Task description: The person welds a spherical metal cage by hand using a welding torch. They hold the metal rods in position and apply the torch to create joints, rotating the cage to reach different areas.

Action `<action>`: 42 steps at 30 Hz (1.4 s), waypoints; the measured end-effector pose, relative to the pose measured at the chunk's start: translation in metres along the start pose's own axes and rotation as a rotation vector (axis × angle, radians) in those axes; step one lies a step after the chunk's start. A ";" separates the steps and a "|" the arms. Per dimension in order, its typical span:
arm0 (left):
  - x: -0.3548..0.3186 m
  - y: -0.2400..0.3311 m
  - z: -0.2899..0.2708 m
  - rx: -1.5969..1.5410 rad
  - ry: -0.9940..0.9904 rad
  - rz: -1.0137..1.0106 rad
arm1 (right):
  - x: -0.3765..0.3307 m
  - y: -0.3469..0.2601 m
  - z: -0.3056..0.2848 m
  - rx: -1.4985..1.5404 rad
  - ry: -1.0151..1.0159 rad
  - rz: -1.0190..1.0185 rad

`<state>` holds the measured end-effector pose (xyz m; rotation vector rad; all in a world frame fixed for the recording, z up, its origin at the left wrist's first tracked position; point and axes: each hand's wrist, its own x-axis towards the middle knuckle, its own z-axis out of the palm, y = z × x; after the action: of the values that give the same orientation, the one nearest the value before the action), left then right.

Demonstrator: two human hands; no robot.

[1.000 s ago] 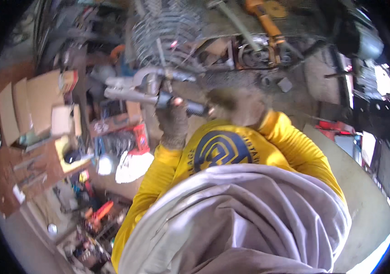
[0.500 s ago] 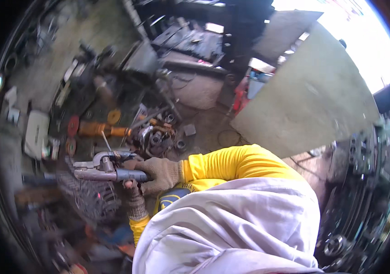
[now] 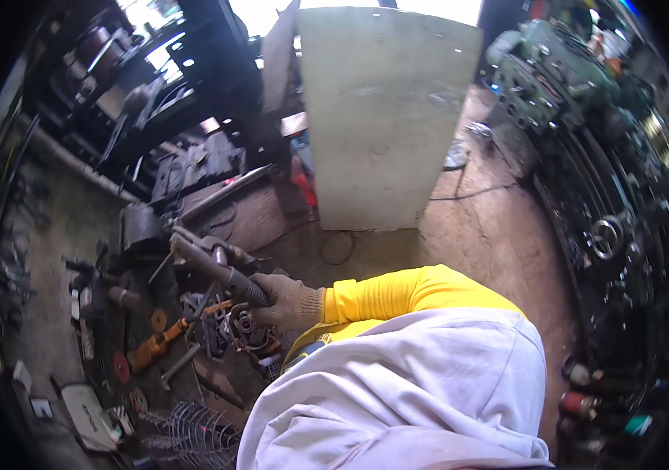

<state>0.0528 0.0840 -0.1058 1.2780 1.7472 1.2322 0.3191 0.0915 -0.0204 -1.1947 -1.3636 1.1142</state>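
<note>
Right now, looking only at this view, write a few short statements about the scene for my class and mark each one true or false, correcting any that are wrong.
1. The gloved right hand holds a metal tool. True.
2. Both hands can be seen. False: only the right hand shows; the left hand is not in view.
3. The sleeve on the raised arm is blue. False: the sleeve is yellow.
4. A large pale panel is at the top middle of the picture. True.
5. An orange tool lies to the right of the gloved hand. False: it lies to the left.
</note>
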 end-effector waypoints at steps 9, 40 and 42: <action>0.005 -0.006 0.017 0.028 -0.201 0.020 | -0.037 -0.002 -0.008 -0.013 0.150 -0.072; -0.011 -0.043 0.050 0.143 -0.470 -0.136 | -0.050 0.012 -0.010 -0.023 0.130 0.140; -0.010 -0.044 0.055 0.148 -0.470 -0.150 | -0.042 0.020 -0.013 -0.022 0.061 0.187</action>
<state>0.0890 0.0879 -0.1667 1.3603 1.5702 0.6584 0.3363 0.0522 -0.0428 -1.3831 -1.2401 1.1858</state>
